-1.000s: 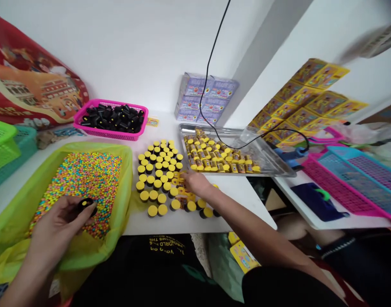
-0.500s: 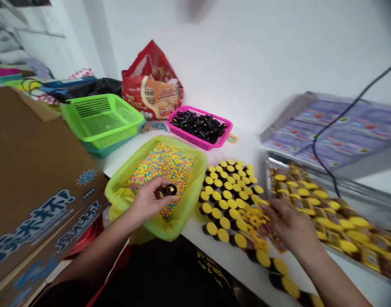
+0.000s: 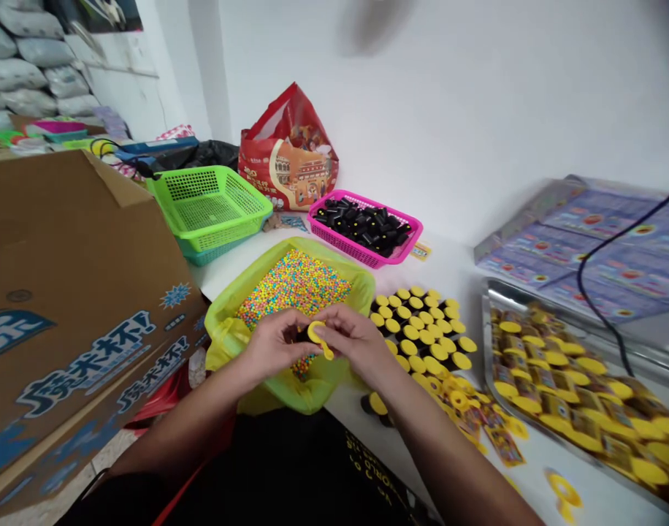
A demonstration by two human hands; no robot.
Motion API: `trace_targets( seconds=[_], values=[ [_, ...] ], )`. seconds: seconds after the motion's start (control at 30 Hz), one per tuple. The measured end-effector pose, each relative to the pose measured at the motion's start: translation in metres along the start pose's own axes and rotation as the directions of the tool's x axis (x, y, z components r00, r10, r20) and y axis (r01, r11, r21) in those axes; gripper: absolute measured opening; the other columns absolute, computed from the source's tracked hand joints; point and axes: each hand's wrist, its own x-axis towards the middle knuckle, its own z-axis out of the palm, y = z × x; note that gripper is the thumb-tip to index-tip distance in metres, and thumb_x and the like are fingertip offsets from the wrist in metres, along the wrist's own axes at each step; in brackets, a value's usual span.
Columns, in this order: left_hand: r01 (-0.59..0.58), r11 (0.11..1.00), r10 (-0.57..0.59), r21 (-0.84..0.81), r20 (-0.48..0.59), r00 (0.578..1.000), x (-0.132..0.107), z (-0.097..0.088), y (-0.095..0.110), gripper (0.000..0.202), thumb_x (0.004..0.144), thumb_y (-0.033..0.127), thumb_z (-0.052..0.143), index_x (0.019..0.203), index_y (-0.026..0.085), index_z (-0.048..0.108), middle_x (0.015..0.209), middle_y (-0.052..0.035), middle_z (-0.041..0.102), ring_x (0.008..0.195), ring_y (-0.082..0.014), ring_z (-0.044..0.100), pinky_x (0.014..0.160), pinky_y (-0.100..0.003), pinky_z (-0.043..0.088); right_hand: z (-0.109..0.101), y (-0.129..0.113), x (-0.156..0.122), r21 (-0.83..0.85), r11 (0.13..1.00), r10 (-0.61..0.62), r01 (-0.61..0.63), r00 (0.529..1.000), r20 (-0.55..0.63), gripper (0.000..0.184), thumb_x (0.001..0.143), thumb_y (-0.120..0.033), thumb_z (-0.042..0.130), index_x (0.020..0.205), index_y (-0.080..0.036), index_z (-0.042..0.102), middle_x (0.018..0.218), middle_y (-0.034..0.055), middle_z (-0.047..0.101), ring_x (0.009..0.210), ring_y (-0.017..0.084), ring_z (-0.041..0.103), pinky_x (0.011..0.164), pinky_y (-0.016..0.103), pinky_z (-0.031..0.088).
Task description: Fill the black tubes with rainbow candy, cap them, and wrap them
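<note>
My left hand is closed around a small black container, mostly hidden by the fingers. Pinched in my right hand is a yellow cap with a loop-like tab sticking out; it sits at the black container's mouth. Whether it is fully seated I cannot tell. Both hands meet over a bin lined with yellow-green plastic, which holds many small colourful balls. To the right stand rows of black containers with yellow caps, beside loose yellow caps and small printed packets.
A pink basket of black containers stands behind the bin, near a green basket and a red bag. A metal tray of capped, packed containers lies right. A large cardboard box flanks the left; a black cable hangs right.
My right hand has come left from the loose caps and brought a yellow cap to the black container in my left hand. The view has shifted, so surroundings appear further right.
</note>
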Motion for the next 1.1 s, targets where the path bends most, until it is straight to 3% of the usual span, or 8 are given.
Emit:
trace_targets(
  seconds=[0.17,0.33,0.43,0.53,0.7,0.8,1.0,1.1],
  values=[
    [0.092,0.987,-0.095,-0.132,-0.016,0.995,-0.001,-0.001,-0.002,0.038,0.062,0.041,0.086,0.082,0.015,0.067,0.072,-0.0018,0.066,0.062,-0.0119,0.053,0.060,-0.025,0.043,0.005,0.000,0.005,0.110,0.993,0.059,-0.052,0.997,-0.053,0.027,0.068,-0.043,0.079,0.072,-0.021,0.065,0.057,-0.0056,0.053,0.049,0.009,0.044,0.048,0.023,0.031],
    [0.077,0.984,-0.087,-0.162,-0.056,0.995,-0.002,0.003,0.000,0.038,0.063,0.042,0.086,0.083,0.015,0.067,0.071,-0.0015,0.065,0.061,-0.0118,0.053,0.057,-0.025,0.042,0.011,0.004,0.005,0.192,0.965,0.191,-0.179,0.980,-0.049,0.027,0.066,-0.042,0.078,0.075,-0.020,0.065,0.061,-0.0037,0.059,0.053,0.011,0.052,0.048,0.024,0.039],
    [0.029,0.994,-0.038,-0.104,-0.084,0.996,-0.003,0.002,0.002,0.036,0.065,0.043,0.085,0.082,0.016,0.068,0.070,-0.0003,0.060,0.059,-0.0111,0.051,0.054,-0.023,0.039,0.015,0.009,0.005,0.275,0.928,0.260,-0.251,0.966,0.003,0.028,0.069,-0.044,0.076,0.080,-0.021,0.064,0.058,-0.0034,0.059,0.051,0.014,0.057,0.045,0.024,0.038],
    [-0.046,0.999,0.048,0.019,-0.122,0.991,-0.003,-0.001,0.004,0.035,0.063,0.042,0.087,0.084,0.019,0.070,0.076,-0.0004,0.058,0.065,-0.0114,0.049,0.056,-0.023,0.038,0.017,0.012,0.005,0.345,0.917,0.235,-0.199,0.970,-0.065,0.029,0.066,-0.042,0.078,0.079,-0.020,0.064,0.059,-0.0046,0.058,0.048,0.011,0.053,0.043,0.022,0.038],
    [0.130,0.974,-0.115,-0.184,0.094,0.989,-0.003,-0.005,0.009,0.042,0.070,0.043,0.081,0.101,0.020,0.063,0.083,-0.0004,0.061,0.064,-0.0099,0.052,0.056,-0.022,0.040,0.019,0.012,0.010,0.390,0.905,0.234,-0.172,0.965,-0.117,0.030,0.062,-0.041,0.081,0.073,-0.020,0.064,0.059,-0.0053,0.055,0.046,0.009,0.048,0.041,0.021,0.038],
    [0.223,0.935,-0.182,-0.277,0.168,0.969,-0.002,-0.003,0.009,0.042,0.072,0.044,0.078,0.100,0.020,0.059,0.078,0.0007,0.062,0.058,-0.0098,0.055,0.050,-0.021,0.039,0.019,0.014,0.011,0.378,0.911,0.218,-0.163,0.970,-0.109,0.028,0.064,-0.041,0.080,0.074,-0.021,0.063,0.057,-0.0056,0.055,0.047,0.010,0.050,0.040,0.022,0.038],
    [0.196,0.966,-0.206,-0.168,-0.040,0.978,0.000,0.001,0.001,0.034,0.067,0.038,0.082,0.084,0.018,0.060,0.056,0.0086,0.044,0.047,-0.0063,0.040,0.044,-0.020,0.030,0.020,0.015,0.009,0.149,0.987,0.102,-0.065,0.960,-0.262,0.029,0.067,-0.046,0.078,0.082,-0.023,0.072,0.071,-0.0010,0.065,0.051,0.012,0.052,0.042,0.026,0.043],
    [0.196,0.974,-0.205,-0.112,-0.074,0.976,0.001,0.001,-0.001,0.030,0.067,0.034,0.081,0.080,0.017,0.060,0.055,0.0087,0.043,0.047,-0.0064,0.039,0.044,-0.020,0.029,0.022,0.014,0.008,0.065,0.998,0.020,0.001,0.949,-0.316,0.025,0.068,-0.045,0.078,0.081,-0.024,0.073,0.069,-0.0010,0.065,0.048,0.011,0.048,0.043,0.026,0.041]
  ],
)
